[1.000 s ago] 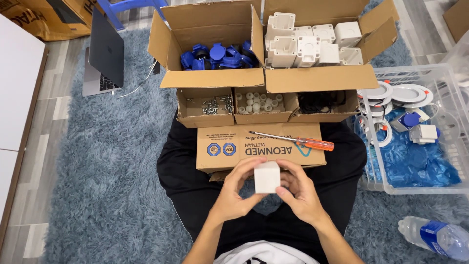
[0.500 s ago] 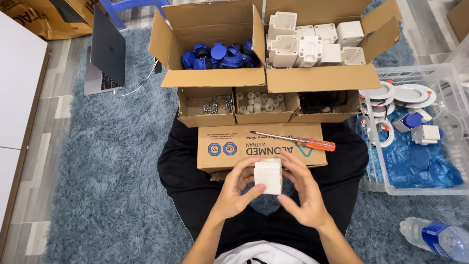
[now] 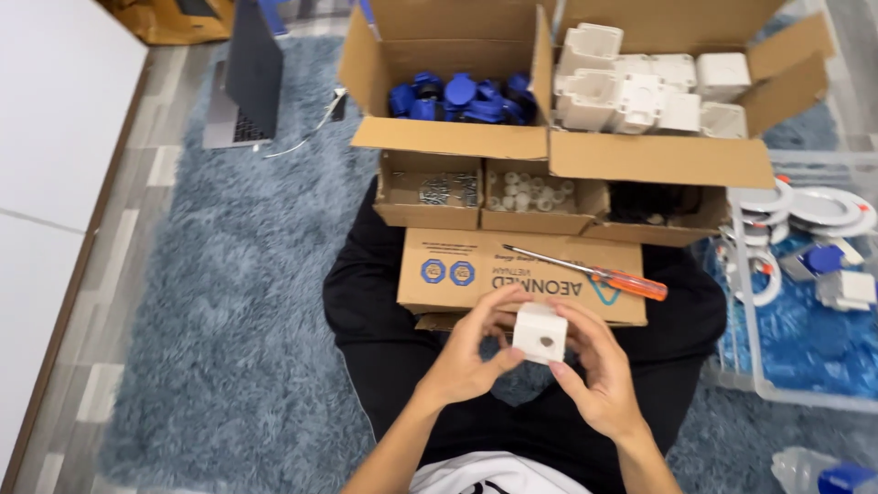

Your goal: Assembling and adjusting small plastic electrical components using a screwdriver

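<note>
A small white box-shaped housing (image 3: pixel 540 333) is being held between both hands above the lap. The grip of the left hand (image 3: pixel 466 361) is being pressed against the housing's left side, thumb below and fingers curled over the top edge. The grip of the right hand (image 3: pixel 594 370) is being closed on the right side and lower corner. The housing is being kept centred between the two grips, neither hand nearer; being near cubic, it is showing no clear long axis. A face with a small round hole is being turned toward the camera.

Just beyond the grip, a flat cardboard box (image 3: pixel 521 274) is being rested across the legs, with an orange-handled screwdriver (image 3: pixel 590 273) lying on it, handle to the right.

Farther out, a low cardboard tray (image 3: pixel 549 215) is being used in three compartments: metal screws at left, small white round parts in the middle, dark items at right that cannot be identified. Beyond it, one open carton (image 3: pixel 448 137) is holding blue parts and a second carton (image 3: pixel 658 155) is holding white housings. To the right of the grip, a clear plastic bin (image 3: pixel 777 389) is containing white rings and blue-and-white parts. A laptop (image 3: pixel 247 78) is standing far left on the grey rug (image 3: pixel 229 320).
</note>
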